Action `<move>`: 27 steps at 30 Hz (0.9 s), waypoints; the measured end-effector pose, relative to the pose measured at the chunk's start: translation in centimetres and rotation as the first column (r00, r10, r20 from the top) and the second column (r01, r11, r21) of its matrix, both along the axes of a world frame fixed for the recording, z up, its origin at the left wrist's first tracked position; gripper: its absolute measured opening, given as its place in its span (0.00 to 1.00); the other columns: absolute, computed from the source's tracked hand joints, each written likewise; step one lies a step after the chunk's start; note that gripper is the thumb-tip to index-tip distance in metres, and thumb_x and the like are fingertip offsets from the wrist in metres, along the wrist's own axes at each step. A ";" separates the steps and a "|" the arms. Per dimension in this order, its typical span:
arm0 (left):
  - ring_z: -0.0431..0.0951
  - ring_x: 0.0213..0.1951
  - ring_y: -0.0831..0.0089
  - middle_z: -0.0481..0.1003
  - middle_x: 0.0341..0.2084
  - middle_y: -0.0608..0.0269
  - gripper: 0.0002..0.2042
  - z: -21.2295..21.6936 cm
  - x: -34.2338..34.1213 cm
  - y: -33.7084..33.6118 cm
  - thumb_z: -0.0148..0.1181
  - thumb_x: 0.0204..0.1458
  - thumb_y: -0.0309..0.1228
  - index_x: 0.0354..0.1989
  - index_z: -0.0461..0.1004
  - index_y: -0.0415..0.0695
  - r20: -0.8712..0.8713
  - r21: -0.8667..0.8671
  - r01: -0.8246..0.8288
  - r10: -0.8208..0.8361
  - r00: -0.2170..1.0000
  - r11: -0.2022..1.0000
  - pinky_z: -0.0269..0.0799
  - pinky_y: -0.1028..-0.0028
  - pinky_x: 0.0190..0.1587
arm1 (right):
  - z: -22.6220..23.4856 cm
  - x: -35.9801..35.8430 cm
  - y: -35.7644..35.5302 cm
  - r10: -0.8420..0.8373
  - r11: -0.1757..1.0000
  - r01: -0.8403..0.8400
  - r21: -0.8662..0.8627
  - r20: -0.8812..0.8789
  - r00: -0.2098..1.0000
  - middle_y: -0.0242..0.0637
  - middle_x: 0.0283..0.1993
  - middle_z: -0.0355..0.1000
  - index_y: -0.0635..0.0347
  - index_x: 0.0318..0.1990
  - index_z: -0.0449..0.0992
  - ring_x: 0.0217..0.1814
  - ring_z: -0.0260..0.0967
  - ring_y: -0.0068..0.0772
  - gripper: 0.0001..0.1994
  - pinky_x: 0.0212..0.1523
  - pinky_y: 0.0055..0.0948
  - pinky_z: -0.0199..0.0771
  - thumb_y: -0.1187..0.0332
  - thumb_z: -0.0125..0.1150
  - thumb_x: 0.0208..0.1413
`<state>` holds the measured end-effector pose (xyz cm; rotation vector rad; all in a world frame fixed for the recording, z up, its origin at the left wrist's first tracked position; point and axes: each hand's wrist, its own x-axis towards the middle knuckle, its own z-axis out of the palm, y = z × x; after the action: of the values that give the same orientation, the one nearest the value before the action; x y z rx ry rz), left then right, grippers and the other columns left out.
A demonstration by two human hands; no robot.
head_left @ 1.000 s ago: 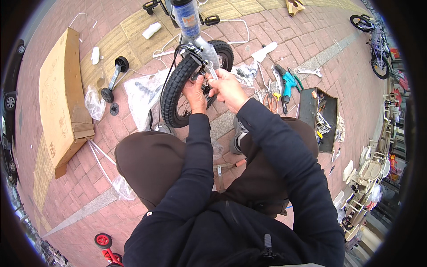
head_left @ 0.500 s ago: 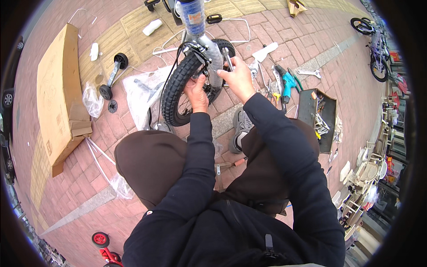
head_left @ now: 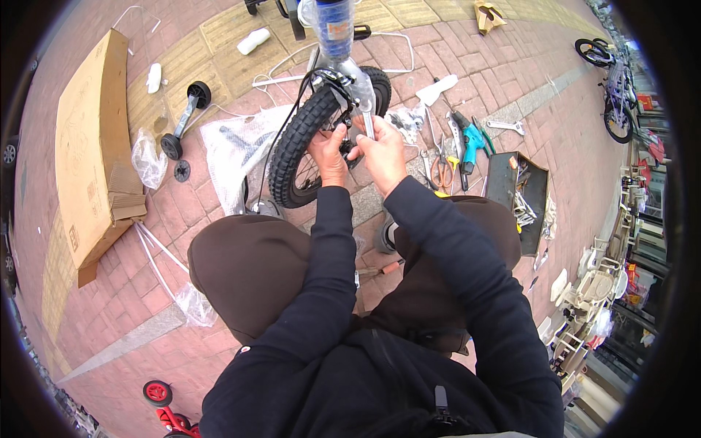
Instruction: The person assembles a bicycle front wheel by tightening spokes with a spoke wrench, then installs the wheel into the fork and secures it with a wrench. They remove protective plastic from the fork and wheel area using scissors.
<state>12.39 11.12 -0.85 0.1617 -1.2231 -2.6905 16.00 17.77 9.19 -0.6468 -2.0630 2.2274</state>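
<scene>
In front of me stands a small bicycle's front wheel [head_left: 286, 162] with a knobby black tyre, below a bike tube [head_left: 335, 40] in clear and blue wrapping. My right hand [head_left: 384, 155] is closed around a silver wrench [head_left: 368, 123], which points up along the wrapped fork [head_left: 359, 86]. My left hand [head_left: 328, 155] reaches in at the spokes beside the tyre, thumb raised. Its fingertips are hidden behind the wheel parts, so what they grip is unclear. Black brake parts [head_left: 337, 82] sit over the tyre.
To the right lie a teal power drill [head_left: 475, 142], orange-handled pliers [head_left: 441, 171], another wrench [head_left: 506, 125] and an open toolbox [head_left: 539, 193]. On the left are a large cardboard box [head_left: 87, 146], a training-wheel pair [head_left: 185, 120] and plastic wrap [head_left: 237, 146]. Another bicycle [head_left: 618, 91] stands far right.
My right hand has moved down, nearer my left hand, and the wrench now stands more upright. My left hand stays at the spokes. The wrapped tube appears slightly farther right.
</scene>
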 end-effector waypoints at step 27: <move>0.68 0.47 0.71 0.69 0.45 0.61 0.24 0.0 -0.2 0.4 0.68 0.40 0.25 0.47 0.66 0.39 0.034 -0.065 -0.078 0.081 0.996 0.995 0.61 0.73 0.50 | 0.1 -0.1 0.8 0.103 0.973 -0.072 -0.220 0.135 0.985 0.38 0.44 0.68 0.67 0.47 0.67 0.17 0.62 0.17 0.16 0.11 0.14 0.52 0.79 0.46 0.48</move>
<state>12.19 11.48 -0.88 0.2464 -1.2823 -2.5886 15.89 18.58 9.33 -0.7679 -1.9651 2.5502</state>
